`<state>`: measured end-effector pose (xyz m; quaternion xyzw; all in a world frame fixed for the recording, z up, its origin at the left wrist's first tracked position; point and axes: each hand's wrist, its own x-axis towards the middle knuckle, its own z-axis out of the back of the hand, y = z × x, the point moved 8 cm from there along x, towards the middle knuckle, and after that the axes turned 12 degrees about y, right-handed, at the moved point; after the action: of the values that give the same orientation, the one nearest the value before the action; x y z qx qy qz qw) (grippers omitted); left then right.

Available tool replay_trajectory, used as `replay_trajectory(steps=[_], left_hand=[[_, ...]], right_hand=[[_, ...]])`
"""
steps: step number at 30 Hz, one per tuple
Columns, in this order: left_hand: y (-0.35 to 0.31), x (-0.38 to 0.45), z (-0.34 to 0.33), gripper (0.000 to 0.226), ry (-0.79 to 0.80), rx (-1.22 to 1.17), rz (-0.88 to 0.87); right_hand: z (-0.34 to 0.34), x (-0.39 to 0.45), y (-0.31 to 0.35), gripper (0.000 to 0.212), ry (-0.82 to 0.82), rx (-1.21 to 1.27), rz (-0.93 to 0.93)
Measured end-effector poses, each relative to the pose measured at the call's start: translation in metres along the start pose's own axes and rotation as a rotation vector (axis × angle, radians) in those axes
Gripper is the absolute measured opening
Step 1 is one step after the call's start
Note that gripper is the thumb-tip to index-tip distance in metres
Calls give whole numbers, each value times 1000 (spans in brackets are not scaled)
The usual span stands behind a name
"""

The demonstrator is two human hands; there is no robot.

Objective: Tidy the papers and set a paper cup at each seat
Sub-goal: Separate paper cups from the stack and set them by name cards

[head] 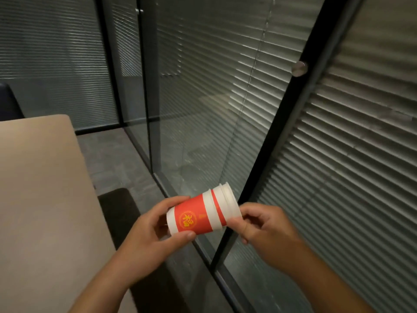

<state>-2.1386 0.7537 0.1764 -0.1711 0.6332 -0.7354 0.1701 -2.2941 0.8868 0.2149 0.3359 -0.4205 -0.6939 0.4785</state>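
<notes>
Between the table edge and the glass wall, in the head view, a short stack of paper cups (202,214) is held sideways in mid-air by both hands, well clear of the tabletop. The left hand (155,231) wraps the base end of the outermost red-and-white cup, thumb underneath and fingers curled over the top, so that cup is gripped firmly. The right hand (259,224) pinches the rims at the open end, where at least three nested lips show stepped one past another; the thumb lies along the lower edge of those rims. Held this way, one hand on the outer cup and the other on the inner ones, the stack looks set up to be pulled apart, which would free a single cup for a seat; that is a judgement from the grip, not something shown. Turning the stack on its side probably makes the rims easier to catch with the fingertips. To the left, the pale table (40,188) fills the lower corner, and no papers or cups are visible on the part in view. A dark chair seat (117,213) sits just beside the table edge, below the left hand, which suggests this is the place the next cup is meant for. Behind, slatted blinds (349,166) hang behind the glass wall (203,98) and its black frame (291,114).
</notes>
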Motion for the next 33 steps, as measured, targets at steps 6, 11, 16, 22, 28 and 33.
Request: replay_trajectory(steps=[6, 11, 16, 22, 28, 33], left_hand=[[-1, 58, 61, 54, -183, 17, 19], [16, 87, 136, 56, -411, 32, 75], [20, 92, 211, 53, -662, 54, 80], [42, 93, 301, 54, -882, 41, 92], [83, 150, 415, 52, -906, 3, 144], [88, 235, 516, 53, -768, -8, 172]], right_hand=[[1, 122, 11, 7, 142, 30, 133], [-31, 241, 19, 6, 323, 51, 237], [-78, 344, 54, 26, 574, 74, 367], [-151, 447, 92, 27, 790, 1, 480], [-190, 572, 105, 9, 815, -87, 443], [-187, 678, 124, 19, 750, -72, 390]])
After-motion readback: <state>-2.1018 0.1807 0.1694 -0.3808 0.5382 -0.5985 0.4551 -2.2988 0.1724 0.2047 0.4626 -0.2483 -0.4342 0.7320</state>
